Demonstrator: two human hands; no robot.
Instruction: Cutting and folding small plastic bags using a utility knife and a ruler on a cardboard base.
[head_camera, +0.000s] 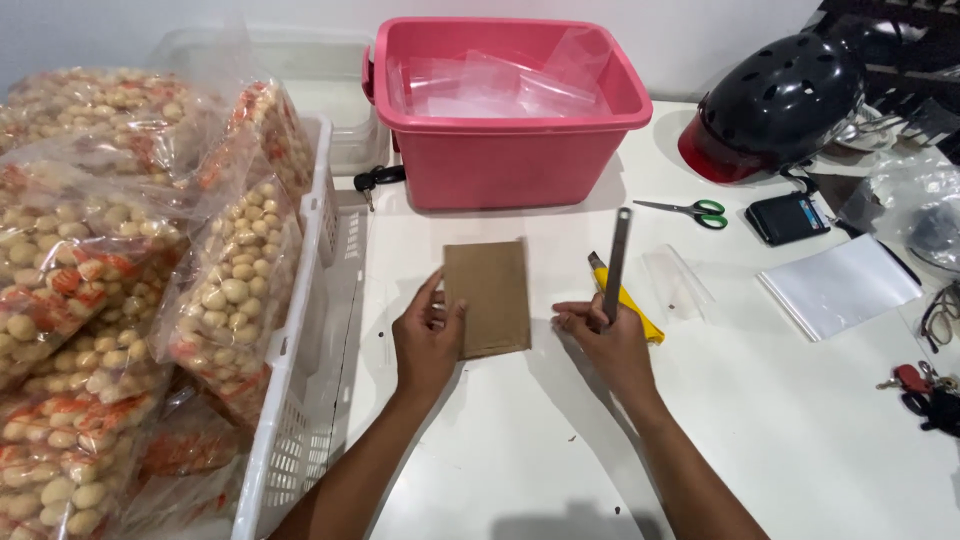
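Cardboard piece (487, 297) lies flat under my left hand (427, 343); my right hand's (600, 340) grip is clamped on the metal ruler (616, 262), which I judge must next lie across it.

cardboard piece (487, 297): plain brown
ruler (616, 262): grey metal
cutter (626, 300): yellow
tub (505, 110): pink
helmet (778, 100): black, red at the rim
scissors (690, 211): green handles
snack bags (120, 260): clear, filled with beige and orange pieces
basket (300, 400): white
table (780, 420): white
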